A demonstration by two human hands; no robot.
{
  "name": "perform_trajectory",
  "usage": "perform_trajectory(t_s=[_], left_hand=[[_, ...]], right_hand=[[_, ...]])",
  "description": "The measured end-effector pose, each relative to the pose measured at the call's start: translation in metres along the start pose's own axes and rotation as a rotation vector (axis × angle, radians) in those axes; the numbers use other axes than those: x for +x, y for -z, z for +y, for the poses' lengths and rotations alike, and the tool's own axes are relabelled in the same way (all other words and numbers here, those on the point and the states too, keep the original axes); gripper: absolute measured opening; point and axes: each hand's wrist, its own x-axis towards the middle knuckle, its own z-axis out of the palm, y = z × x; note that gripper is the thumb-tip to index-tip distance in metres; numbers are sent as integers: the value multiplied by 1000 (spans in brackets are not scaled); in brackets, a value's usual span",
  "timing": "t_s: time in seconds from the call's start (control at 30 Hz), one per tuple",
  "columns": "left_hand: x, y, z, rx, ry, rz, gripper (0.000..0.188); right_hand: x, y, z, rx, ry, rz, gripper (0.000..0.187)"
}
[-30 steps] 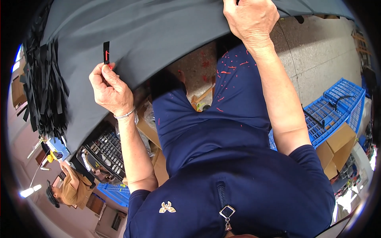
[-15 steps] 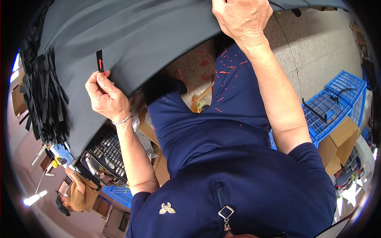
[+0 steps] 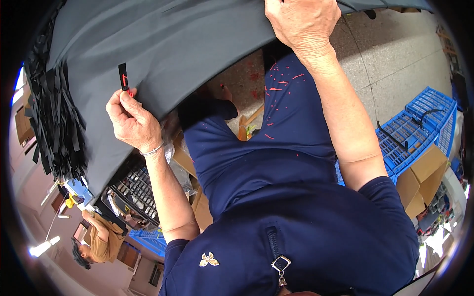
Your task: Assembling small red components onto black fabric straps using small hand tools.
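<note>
Between thumb and forefinger, my left hand [image 3: 133, 121] pinches a short black strap [image 3: 123, 76] that points upward and carries red stitching. A bit of red shows by the fingertips. Behind it spreads a dark grey cloth-like surface [image 3: 163, 54]. At the top edge, my right hand [image 3: 303, 24] is closed with its back toward me. Its fingertips are cut off by the picture's edge, so what they grip, if anything, cannot be made out. To the left hangs a thick bundle of black straps [image 3: 57, 123].
Red thread bits [image 3: 276, 89] lie on my trousers. At right stand blue plastic crates [image 3: 407, 138] and an open cardboard box [image 3: 419, 180]. A black crate [image 3: 136, 190] sits below the grey surface. A person in a brown shirt [image 3: 106, 239] is at lower left.
Both hands keep nearly the same place, and the strap stays in my left fingers. My legs have shifted slightly. At lower left the other person has moved a little.
</note>
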Motion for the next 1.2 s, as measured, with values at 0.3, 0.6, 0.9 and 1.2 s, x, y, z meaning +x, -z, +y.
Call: perform_trajectory(t_s=[0.3, 0.6, 0.9, 1.2], left_hand=[[1, -2, -2, 0, -45, 16, 16], [0, -1, -2, 11, 2, -8, 20], [0, -2, -1, 20, -18, 2, 19], [1, -2, 0, 23, 7, -14, 21]], right_hand=[[0, -3, 1, -4, 10, 19, 14], [0, -2, 0, -13, 1, 5, 14], [-1, -1, 1, -7, 1, 3, 14], [0, 0, 1, -25, -3, -12, 16]])
